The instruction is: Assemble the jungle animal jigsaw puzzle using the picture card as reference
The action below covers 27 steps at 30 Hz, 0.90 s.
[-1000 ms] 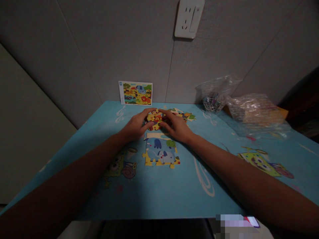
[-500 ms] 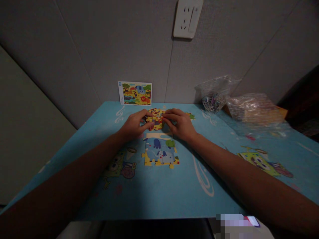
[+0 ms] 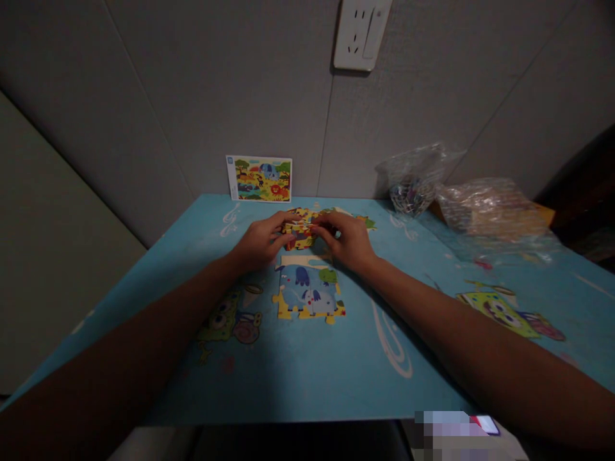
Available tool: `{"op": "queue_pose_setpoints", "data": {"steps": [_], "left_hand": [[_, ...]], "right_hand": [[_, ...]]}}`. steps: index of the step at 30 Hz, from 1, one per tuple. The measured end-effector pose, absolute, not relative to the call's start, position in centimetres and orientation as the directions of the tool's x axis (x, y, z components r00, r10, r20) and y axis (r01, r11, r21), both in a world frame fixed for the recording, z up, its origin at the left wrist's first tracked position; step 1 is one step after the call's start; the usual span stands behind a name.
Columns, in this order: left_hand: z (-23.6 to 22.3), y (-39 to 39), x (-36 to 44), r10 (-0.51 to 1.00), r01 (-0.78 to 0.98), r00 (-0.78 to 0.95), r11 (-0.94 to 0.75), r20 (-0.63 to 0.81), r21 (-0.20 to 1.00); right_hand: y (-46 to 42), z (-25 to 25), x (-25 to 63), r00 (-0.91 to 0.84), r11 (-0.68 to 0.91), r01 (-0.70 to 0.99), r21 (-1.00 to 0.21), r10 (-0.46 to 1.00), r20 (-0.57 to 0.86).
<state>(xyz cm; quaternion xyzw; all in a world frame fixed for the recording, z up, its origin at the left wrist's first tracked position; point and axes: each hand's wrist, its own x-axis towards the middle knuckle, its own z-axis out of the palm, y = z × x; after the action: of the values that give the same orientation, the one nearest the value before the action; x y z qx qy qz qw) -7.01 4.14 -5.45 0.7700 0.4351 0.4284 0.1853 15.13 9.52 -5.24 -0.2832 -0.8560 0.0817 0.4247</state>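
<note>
Several small yellow and red puzzle pieces lie or are held between my two hands on the blue table cover. My left hand grips them at their left edge, thumb in front and fingers behind. From the other side my right hand pinches a piece at the right edge, its fingertips partly hiding it. Nearer to me lies a joined puzzle section with a large and a small blue elephant. Behind my right hand, more puzzle pieces show in part.
A printed picture card leans on the wall at the back. Back right are a clear plastic bag with things in it and a clear plastic wrapper. A white wall socket sits above. The table cover has cartoon prints.
My right fingers have curled slightly and shifted a little at the puzzle pieces. My left hand stays in nearly the same place. The joined section has not moved on the table.
</note>
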Motion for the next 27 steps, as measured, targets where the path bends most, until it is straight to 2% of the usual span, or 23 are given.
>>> {"op": "queue_pose_setpoints", "data": {"steps": [4, 9, 17, 27], "left_hand": [[-5.22, 3.84, -6.89, 0.81, 0.587, 0.293, -0.572, 0.508, 0.573], [-5.3, 3.76, -6.84, 0.779, 0.595, 0.365, -0.617, 0.511, 0.515], [-5.34, 4.02, -6.81, 0.727, 0.635, 0.382, -0.655, 0.57, 0.411], [-5.22, 3.87, -6.77, 0.713, 0.605, 0.419, -0.681, 0.563, 0.413]], "right_hand": [[9.56, -5.18, 15.2, -0.495, 0.87, 0.377, -0.318, 0.479, 0.725], [9.49, -5.16, 15.12, -0.5, 0.902, 0.325, -0.284, 0.419, 0.758], [9.36, -5.11, 14.92, -0.549, 0.913, 0.29, -0.287, 0.404, 0.731], [9.25, -4.88, 15.01, -0.592, 0.922, 0.265, -0.281, 0.386, 0.708]]}}
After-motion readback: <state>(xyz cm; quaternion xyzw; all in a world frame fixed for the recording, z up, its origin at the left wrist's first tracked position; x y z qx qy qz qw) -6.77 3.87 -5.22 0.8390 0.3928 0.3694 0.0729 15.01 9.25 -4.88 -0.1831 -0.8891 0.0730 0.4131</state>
